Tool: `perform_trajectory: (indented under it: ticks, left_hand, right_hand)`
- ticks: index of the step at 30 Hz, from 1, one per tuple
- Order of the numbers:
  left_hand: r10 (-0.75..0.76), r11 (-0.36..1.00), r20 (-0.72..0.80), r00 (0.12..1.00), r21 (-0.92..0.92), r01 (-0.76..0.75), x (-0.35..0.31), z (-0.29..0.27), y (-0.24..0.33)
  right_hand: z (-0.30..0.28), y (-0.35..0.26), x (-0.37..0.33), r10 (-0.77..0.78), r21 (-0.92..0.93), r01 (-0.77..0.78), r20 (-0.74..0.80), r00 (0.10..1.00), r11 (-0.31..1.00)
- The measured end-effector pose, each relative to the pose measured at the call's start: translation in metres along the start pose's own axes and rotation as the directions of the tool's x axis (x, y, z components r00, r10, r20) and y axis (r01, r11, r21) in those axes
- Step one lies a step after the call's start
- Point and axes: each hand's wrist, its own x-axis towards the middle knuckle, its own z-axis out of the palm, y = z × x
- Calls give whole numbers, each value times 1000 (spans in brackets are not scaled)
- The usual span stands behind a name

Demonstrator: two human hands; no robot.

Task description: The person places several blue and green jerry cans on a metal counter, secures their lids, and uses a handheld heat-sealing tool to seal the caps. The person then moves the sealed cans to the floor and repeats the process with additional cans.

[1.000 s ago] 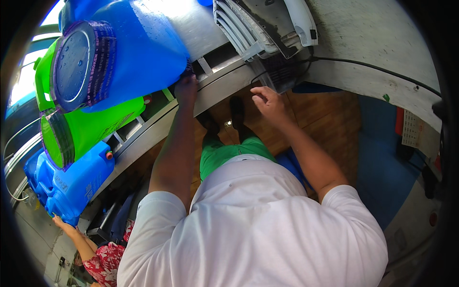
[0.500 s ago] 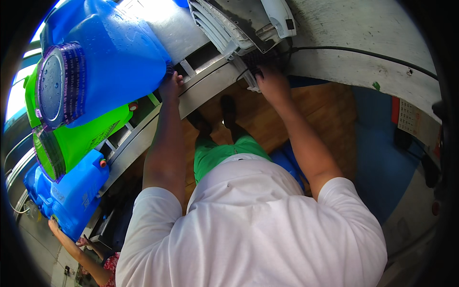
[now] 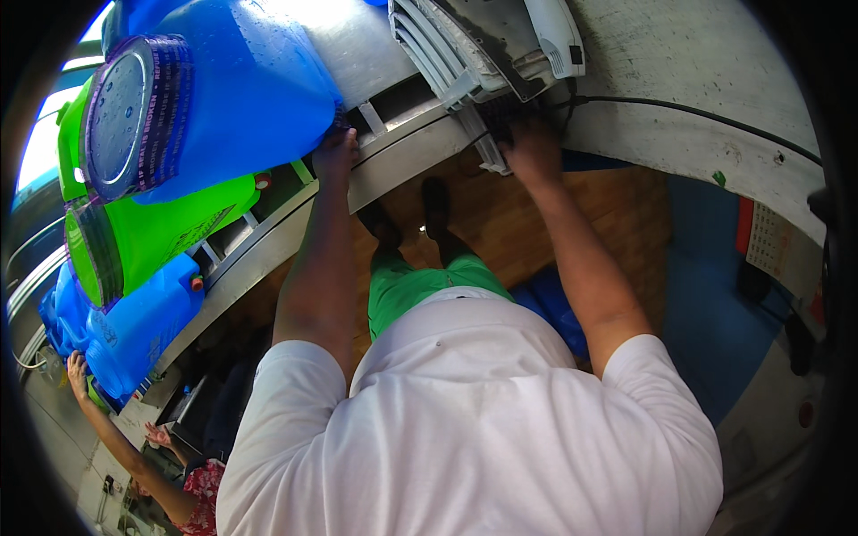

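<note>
Blue and wet, a large jug [image 3: 259,98] is carried at the front edge of the metal rack [image 3: 393,159], its dark-wrapped corner [image 3: 340,118] met by the left hand [image 3: 333,154]. Whether its fingers are clamped cannot be told; the right hand's [image 3: 534,154] are shadowed beneath finned hardware [image 3: 431,46]. If tugged outward, the jug could be tipped over.

In clear view I count two blue jugs [image 3: 259,98] and one green jug [image 3: 156,237]. My own hands [image 3: 334,154] number two.
</note>
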Motion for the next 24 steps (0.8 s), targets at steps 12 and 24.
perform_trajectory:
  ticks: [12, 24]
  left_hand:
    - [-83, 923, 62, 995, -371, 101, 2, 11, 6]
    - [169, 985, -228, 959, 24, -168, 14, 29, -25]
  right_hand:
    - [6, 12, 1, -115, -53, 114, -15, 993, 992]
    - [-36, -14, -9, 423, 528, -391, 65, 904, 754]
